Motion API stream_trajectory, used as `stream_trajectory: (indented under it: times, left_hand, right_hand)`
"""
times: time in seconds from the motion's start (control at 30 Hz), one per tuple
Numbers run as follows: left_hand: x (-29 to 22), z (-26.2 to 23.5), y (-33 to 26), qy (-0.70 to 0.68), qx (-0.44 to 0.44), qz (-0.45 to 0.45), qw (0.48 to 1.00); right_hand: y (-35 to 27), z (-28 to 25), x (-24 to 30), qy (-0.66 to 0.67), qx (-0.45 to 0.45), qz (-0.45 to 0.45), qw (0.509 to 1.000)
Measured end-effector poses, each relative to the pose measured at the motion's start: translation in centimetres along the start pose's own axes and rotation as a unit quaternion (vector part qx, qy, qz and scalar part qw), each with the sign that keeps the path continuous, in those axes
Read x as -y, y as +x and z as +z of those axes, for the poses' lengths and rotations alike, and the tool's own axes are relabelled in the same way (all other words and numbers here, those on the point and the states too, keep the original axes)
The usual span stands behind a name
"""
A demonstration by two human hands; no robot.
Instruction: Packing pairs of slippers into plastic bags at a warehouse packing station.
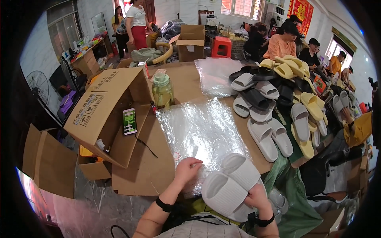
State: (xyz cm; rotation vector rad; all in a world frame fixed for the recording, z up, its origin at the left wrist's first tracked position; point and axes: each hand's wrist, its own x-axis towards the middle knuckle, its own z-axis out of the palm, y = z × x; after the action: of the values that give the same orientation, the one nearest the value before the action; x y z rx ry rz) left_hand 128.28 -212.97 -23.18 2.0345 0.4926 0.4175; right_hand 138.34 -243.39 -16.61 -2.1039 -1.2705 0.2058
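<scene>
A pair of white ribbed slide slippers (226, 191) is in my right hand (257, 197), whose fingers grip them at their right side. The two slippers lie side by side, over the table's near edge. My left hand (188, 171) is just left of them, above a stack of clear plastic bags (202, 127). Its fingers and thumb are drawn together at the tips. Whether plastic is pinched between them is hard to see. The bags lie flat and glossy, with a small red-and-white sticker (176, 156) at their left edge. Both wrists wear black bands.
A phone (129, 121) leans in an open cardboard box (107, 115) at left, near a green-lidded bottle (162, 92). More clear bags (218, 75) lie farther back. White, black and yellow slippers (274, 95) are piled at right, beside green sheeting (295, 194). Several people (282, 45) are beyond.
</scene>
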Motion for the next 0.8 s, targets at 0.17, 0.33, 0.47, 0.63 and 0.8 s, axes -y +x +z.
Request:
stream_trajectory:
  times: [0.17,0.33,0.47,0.63,0.8]
  left_hand:
    - [0.4,-0.6,0.6,-0.147,0.019,-0.105,0.983]
    - [-0.1,-0.6,0.2,-0.161,0.018,-0.113,0.980]
    - [-0.1,-0.7,0.0,-0.133,0.017,-0.098,0.986]
    - [-1.1,-1.3,-0.4,-0.069,0.068,-0.035,0.995]
    - [-2.1,-3.0,-1.7,0.034,0.214,0.173,0.961]
  right_hand:
    - [0.3,1.3,0.5,-0.025,0.053,-0.002,0.998]
    - [0.1,1.9,-0.3,-0.035,0.063,0.012,0.997]
    - [0.3,1.3,0.0,-0.051,0.045,0.014,0.998]
    - [0.5,1.0,0.2,-0.093,0.023,0.049,0.994]
    - [0.2,1.5,-0.6,-0.143,-0.019,0.097,0.985]
